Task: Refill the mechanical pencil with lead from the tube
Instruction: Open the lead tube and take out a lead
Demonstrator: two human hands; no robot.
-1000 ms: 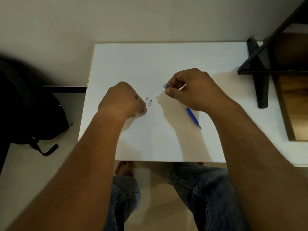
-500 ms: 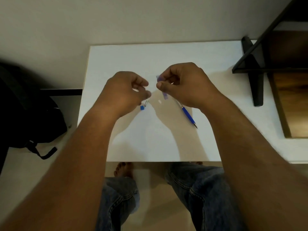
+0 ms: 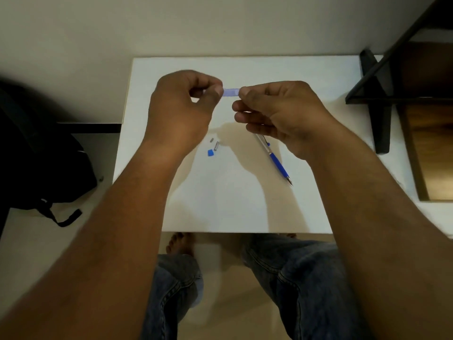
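A small translucent blue lead tube [image 3: 231, 92] is held level above the white table [image 3: 245, 204], between both hands. My left hand [image 3: 182, 111] pinches its left end and my right hand [image 3: 277, 114] grips its right end. The blue and silver mechanical pencil [image 3: 274, 158] lies on the table below my right hand, tip toward the near right; its upper end is hidden by that hand. A small blue cap [image 3: 210, 152], a short metal piece [image 3: 216, 145] and a tiny grey piece [image 3: 211, 139] lie on the table below my left hand.
A black shelf frame [image 3: 377, 104] and a wooden surface [image 3: 431, 143] stand at the table's right. A black backpack [image 3: 44, 153] lies on the floor to the left. My knees in jeans show under the table's near edge.
Both hands have risen from the table and come together on the lead tube. The small blue cap now lies on the table beside the metal pieces.
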